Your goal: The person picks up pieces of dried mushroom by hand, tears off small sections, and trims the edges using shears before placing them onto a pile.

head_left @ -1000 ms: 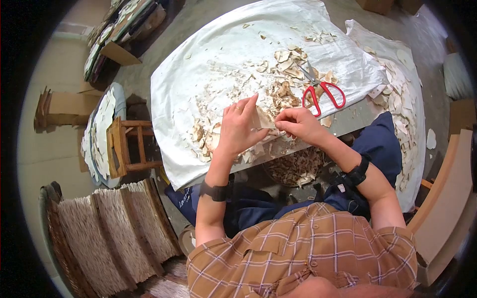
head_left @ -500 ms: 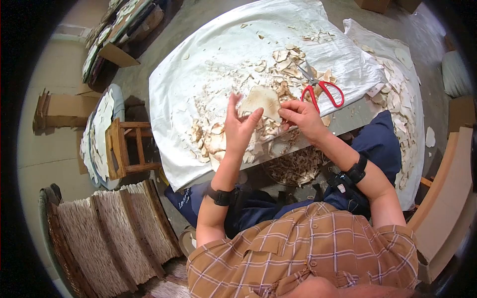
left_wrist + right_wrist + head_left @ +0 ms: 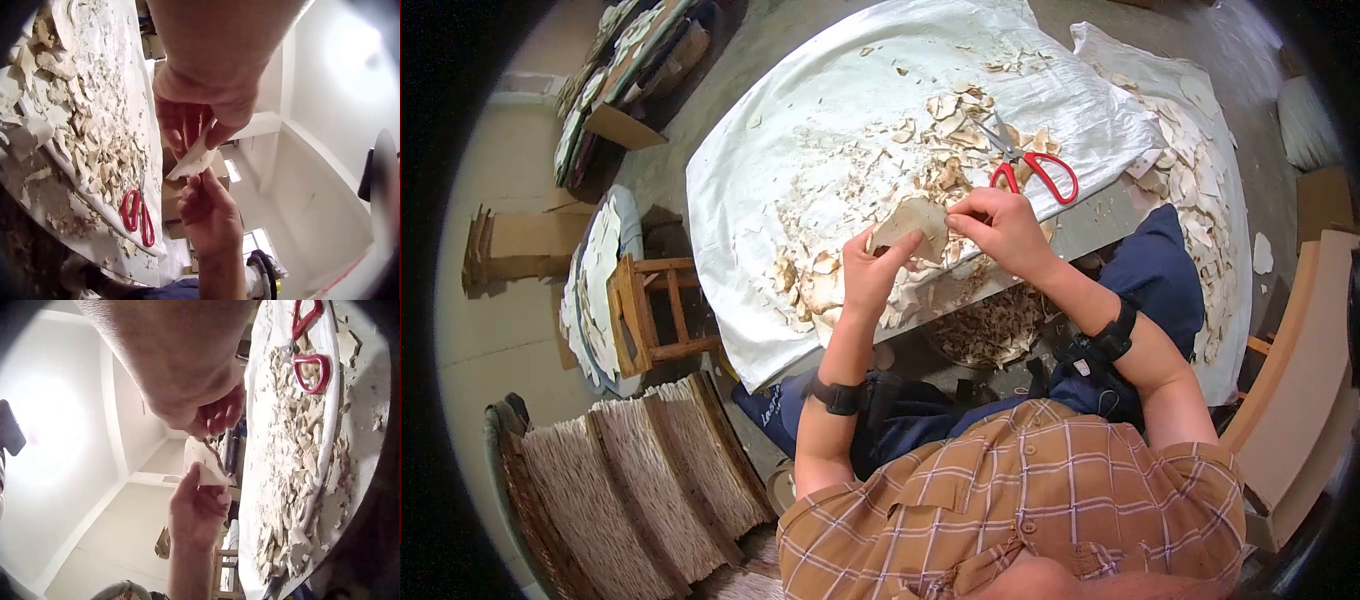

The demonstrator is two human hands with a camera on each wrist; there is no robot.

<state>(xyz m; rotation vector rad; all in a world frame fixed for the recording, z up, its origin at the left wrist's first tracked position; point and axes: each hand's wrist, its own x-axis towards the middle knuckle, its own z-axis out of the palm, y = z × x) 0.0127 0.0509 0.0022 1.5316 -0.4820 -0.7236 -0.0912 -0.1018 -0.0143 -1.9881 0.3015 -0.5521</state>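
Observation:
A thin, pale, flat slice [image 3: 916,222] with a brownish edge is held up over the front of the cloth-covered table. My left hand [image 3: 874,278] grips its left side, the thumb lying across the near face and the fingers behind. At the slice's right edge, my right hand [image 3: 1003,236] pinches with thumb and forefinger, the other fingers curled in. The left wrist view shows the slice [image 3: 195,157] tilted between both hands. Red-handled scissors [image 3: 1011,153] lie spread on the table beyond my right hand.
Pale and brown scraps [image 3: 950,115] are strewn over the white cloth [image 3: 740,200]. Below the table edge sits a container of shavings [image 3: 990,330]. More flat slices lie on a sheet [image 3: 1200,200] at the right. A wooden stool [image 3: 632,315] and stacked slices [image 3: 600,490] stand at left.
The left hand, raised with fingers spread half a second ago, has closed onto the slice's left side. The slice turned face-up into view while the right hand kept pinching its edge.

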